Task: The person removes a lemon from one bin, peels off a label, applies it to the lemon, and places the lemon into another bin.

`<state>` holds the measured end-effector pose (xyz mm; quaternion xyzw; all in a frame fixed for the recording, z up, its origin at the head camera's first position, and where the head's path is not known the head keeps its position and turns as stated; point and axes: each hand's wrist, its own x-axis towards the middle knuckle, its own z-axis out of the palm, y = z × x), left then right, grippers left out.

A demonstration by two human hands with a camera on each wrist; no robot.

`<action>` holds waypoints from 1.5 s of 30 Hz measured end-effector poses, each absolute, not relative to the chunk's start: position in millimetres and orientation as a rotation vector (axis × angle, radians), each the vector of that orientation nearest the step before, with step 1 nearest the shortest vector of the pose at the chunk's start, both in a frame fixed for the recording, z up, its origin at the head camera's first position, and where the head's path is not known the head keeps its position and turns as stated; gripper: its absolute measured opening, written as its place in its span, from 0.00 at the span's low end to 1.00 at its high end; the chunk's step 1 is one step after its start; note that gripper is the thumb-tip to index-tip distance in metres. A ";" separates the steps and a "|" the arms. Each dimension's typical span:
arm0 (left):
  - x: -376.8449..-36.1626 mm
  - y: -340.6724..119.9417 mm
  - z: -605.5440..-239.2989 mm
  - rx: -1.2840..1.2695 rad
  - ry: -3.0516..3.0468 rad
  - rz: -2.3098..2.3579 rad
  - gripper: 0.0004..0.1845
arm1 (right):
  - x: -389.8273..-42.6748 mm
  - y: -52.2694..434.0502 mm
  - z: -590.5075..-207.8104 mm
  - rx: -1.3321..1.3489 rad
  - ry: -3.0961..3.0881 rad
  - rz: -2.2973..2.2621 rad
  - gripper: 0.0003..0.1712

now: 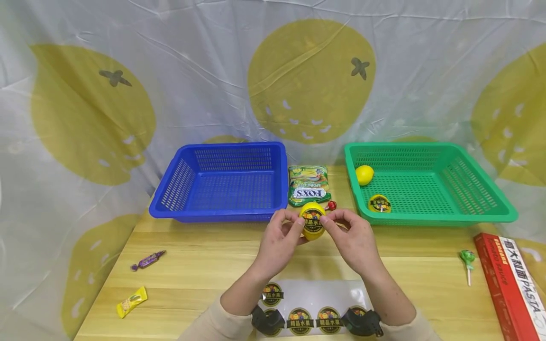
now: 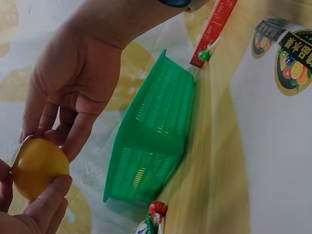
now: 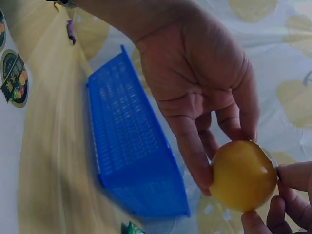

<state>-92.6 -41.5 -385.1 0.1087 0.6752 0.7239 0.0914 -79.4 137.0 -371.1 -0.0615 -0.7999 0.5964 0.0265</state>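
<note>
A yellow lemon with a round black-and-gold sticker on its near face is held up above the table. My left hand grips its left side, thumb at the sticker's edge. On the other side my right hand holds the fruit, its thumb also at the sticker. Both wrist views show the lemon from behind, with fingertips of both hands around it. Under the forearms lies a white sheet of stickers with several round labels.
A blue basket stands at back left. The green basket at right holds a plain lemon and a stickered one. Between them are a FOX'S packet and red lollipop. Wrapped candies and a pasta box lie at the sides.
</note>
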 end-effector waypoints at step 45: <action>-84.5 -39.3 -383.3 0.328 2.389 2.070 0.08 | -84.9 114.0 -409.2 -0.007 -2.268 2.043 0.20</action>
